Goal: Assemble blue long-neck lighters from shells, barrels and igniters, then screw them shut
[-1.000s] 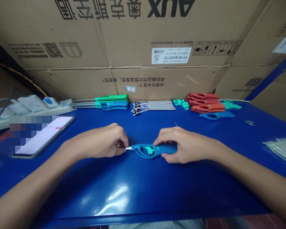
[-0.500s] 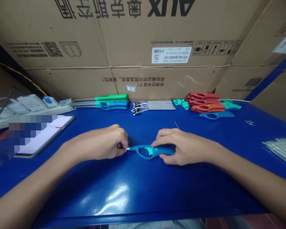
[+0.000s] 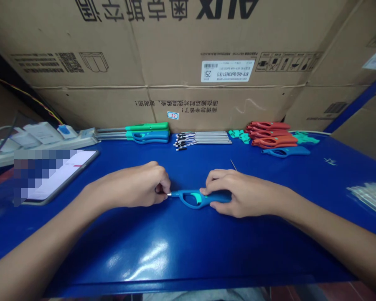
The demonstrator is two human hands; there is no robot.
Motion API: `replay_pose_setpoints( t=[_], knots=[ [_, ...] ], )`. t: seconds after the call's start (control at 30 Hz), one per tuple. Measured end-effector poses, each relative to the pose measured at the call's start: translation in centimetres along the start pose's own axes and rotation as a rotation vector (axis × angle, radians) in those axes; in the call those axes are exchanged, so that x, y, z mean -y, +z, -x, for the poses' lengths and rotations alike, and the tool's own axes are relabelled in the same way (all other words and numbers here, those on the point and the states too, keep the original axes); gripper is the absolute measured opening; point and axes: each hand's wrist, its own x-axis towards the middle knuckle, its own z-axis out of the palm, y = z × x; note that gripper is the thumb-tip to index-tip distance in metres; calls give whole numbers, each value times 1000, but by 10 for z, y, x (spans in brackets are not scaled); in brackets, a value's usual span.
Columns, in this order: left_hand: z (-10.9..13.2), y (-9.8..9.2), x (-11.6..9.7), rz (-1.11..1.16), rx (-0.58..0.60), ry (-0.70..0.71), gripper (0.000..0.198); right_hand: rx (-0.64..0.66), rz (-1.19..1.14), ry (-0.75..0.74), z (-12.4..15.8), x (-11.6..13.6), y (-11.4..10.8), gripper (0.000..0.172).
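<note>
A blue lighter handle (image 3: 207,202) with a green trigger lies flat near the middle of the table, its narrow end toward the left. My right hand (image 3: 238,193) is closed around its wide end, thumb and fingers on opposite sides. At the narrow end, my left hand (image 3: 150,184) is closed in a pinch on a small silver-white piece (image 3: 169,195). Most of that piece is hidden by the fingers. A thin metal rod (image 3: 233,164) lies just behind my right hand.
Along the back lie lighters with long tubes (image 3: 150,136), metal tubes with wires (image 3: 211,138), green parts (image 3: 244,137) and red handles (image 3: 271,141). On the left are a phone (image 3: 56,179) and power strip (image 3: 78,141); clear sticks (image 3: 369,198) are at right. Cardboard (image 3: 175,88) stands behind.
My right index finger has shifted slightly over the handle near its green button. Both hands keep their holds, and the camera view has moved a little.
</note>
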Motion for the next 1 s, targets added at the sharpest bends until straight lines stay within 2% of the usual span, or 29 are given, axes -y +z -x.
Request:
replay_pose_setpoints(
  t=[0.1,0.13,0.3,0.43,0.53,0.63,0.8,1.0],
  knots=[
    [-1,-2,-2,-45,110,-28,14,33,-1,22,0,1,-1,25],
    [-1,-3,-2,-50,115,-33,14,46,-1,30,0,2,-2,25],
    [-3,-2,-6,2,33,24,23,79,5,81,0,4,-2,27],
    [-10,5,-6,107,77,80,16,75,3,84,1,3,-1,27],
    [-17,10,-5,167,99,-12,10,67,-9,90,0,3,-1,26],
    [-22,12,-7,152,100,-105,7,58,-19,95,-1,3,0,25],
    [-25,13,-9,118,112,-121,9,56,-47,110,-1,3,1,24],
    [-18,10,-12,40,58,-13,9,35,-86,98,1,-1,1,25]
  ],
)
